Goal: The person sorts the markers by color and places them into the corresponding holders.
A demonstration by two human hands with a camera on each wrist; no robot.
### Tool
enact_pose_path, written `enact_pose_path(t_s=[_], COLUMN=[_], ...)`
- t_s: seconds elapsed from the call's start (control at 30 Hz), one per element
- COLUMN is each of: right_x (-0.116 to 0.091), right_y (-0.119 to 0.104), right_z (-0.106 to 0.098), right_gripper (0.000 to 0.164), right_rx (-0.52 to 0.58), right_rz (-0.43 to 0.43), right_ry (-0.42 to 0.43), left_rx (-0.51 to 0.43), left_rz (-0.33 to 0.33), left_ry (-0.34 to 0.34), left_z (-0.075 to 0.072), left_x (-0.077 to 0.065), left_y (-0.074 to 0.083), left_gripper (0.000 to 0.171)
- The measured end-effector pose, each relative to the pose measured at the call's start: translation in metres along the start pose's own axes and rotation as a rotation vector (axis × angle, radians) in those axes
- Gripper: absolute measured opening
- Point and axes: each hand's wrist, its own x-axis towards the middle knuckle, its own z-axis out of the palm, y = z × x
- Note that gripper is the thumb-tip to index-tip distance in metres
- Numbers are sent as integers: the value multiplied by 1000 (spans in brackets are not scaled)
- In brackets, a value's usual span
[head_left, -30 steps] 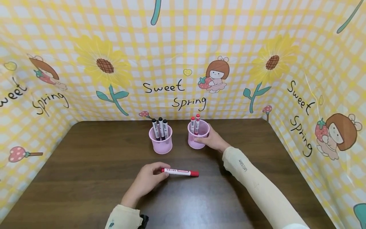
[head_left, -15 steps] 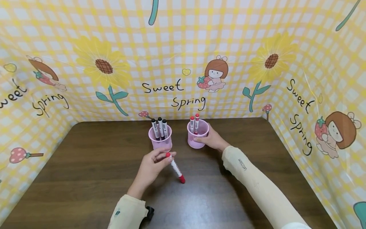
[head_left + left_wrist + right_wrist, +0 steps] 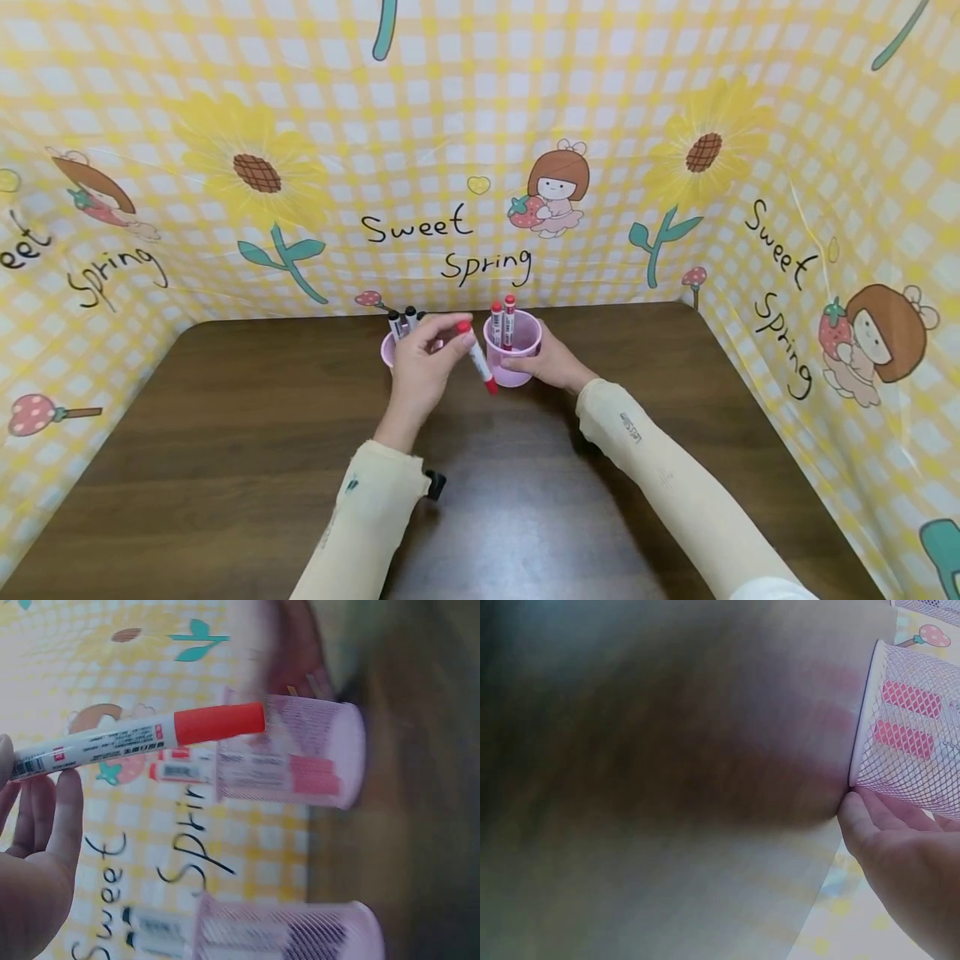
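My left hand (image 3: 423,367) pinches a red-capped whiteboard marker (image 3: 478,360) near one end, and the marker slants down to the right. Its red cap end overlaps the front of a pink mesh pen holder (image 3: 512,373) in the head view. My right hand (image 3: 557,360) grips that holder from its right side, thumb across the front. Inside it stand two red-capped markers (image 3: 176,771). A second pink pen holder (image 3: 360,919), with black-capped markers (image 3: 394,323), is partly hidden behind my left hand in the head view.
The dark wooden table (image 3: 225,467) carries both holders near its back edge. A yellow checked cloth (image 3: 420,150) with printed flowers and figures encloses the back and sides. Sleeves cover both forearms.
My left hand has moved forward and right, lifting the marker and tilting it from nearly level to a steep slant beside the right holder. My right hand stays on that holder.
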Motion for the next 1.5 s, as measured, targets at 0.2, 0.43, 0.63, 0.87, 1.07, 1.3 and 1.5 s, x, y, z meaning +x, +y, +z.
enact_pose_path(t_s=[0.2,0.43,0.63,0.87,1.07,1.3,1.5], right_x=[1,-1,0,-1,-1,-1,0], right_y=[0,-2,-2,-3,-2,-3,-1], right_z=[1,0,0,0,0,0,-1], right_gripper=[89,90,89,89,86,87,87], right_rx=[14,15,15,16,28,44,45], right_rz=[6,44,34,10,4,15,8], right_ry=[-2,7,11,5,3,-6,-3], left_rx=[-42,-9,20,174,298,411,498], left_rz=[136,135,153,122,62,-1,-41], left_ry=[102,171,181,154,121,89,66], left_z=[22,41,44,46,50,56,62], left_x=[25,37,38,35,33,29,27], left_y=[5,-3,-9,-22,-36,-44,-47], left_gripper=[30,29,28,26,24,27,23])
